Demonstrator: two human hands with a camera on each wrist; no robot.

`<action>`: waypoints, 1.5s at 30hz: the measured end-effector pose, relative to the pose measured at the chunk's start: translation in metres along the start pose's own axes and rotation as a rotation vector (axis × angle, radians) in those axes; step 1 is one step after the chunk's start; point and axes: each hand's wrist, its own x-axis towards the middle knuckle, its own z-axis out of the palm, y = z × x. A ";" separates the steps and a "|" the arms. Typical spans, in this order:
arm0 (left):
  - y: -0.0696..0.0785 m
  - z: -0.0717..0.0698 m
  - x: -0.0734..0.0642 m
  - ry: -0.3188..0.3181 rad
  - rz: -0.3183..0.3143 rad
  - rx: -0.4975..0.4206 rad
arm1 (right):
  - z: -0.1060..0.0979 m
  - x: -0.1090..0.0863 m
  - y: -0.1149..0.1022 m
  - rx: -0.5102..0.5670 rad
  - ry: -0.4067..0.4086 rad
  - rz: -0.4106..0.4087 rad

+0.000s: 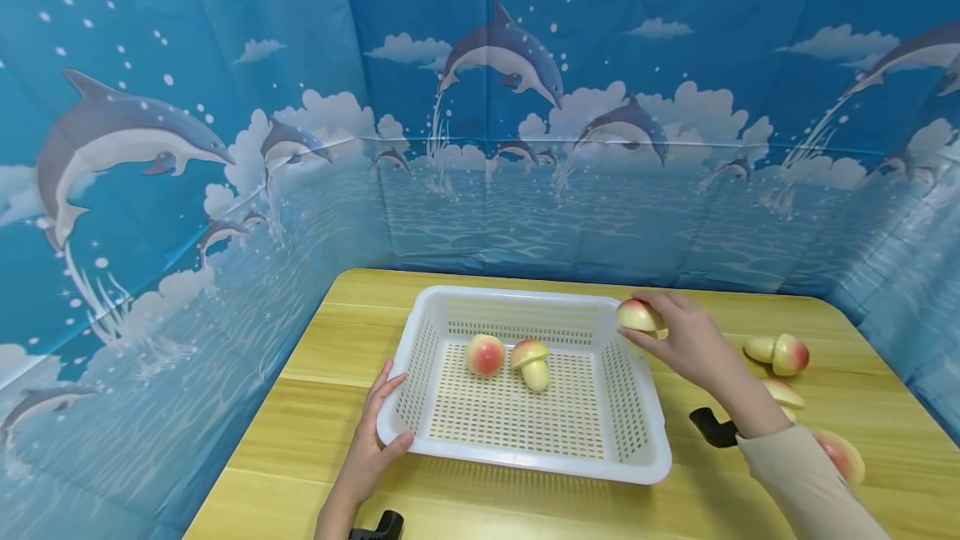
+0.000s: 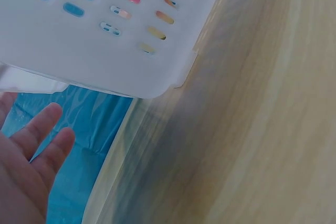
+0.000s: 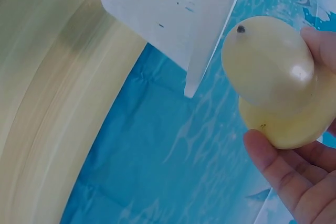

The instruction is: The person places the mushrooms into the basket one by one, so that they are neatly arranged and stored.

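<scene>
My right hand (image 1: 686, 336) holds a toy mushroom (image 1: 636, 317) just off the right rim of a white slotted plastic basket (image 1: 517, 458). The right wrist view shows that mushroom's pale stem (image 3: 268, 61) and yellowish underside between thumb and fingers. At the basket's front-left corner, my left hand (image 1: 367, 448) rests against the rim, its thumb on the edge. Outstretched fingers (image 2: 39, 129) show below the basket in the left wrist view. Inside the basket lie a mushroom (image 1: 535, 373) on its side and a round pink-and-cream piece (image 1: 485, 355), any stem hidden.
Right of the basket, another toy mushroom (image 1: 787, 355) lies on the wooden table (image 1: 300, 407). Two more pink-and-cream pieces, one a partly hidden piece (image 1: 842, 455), lie by the right forearm. A dolphin-print curtain (image 1: 480, 215) stands behind the table. Black wrist mounts (image 1: 712, 427) sit at both wrists.
</scene>
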 end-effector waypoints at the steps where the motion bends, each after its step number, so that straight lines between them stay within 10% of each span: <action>1: 0.000 0.000 0.000 0.001 0.005 -0.001 | 0.001 0.001 -0.001 0.001 -0.007 -0.002; 45: -0.005 0.000 0.000 0.005 0.008 0.026 | 0.030 0.055 -0.019 0.038 -0.394 -0.146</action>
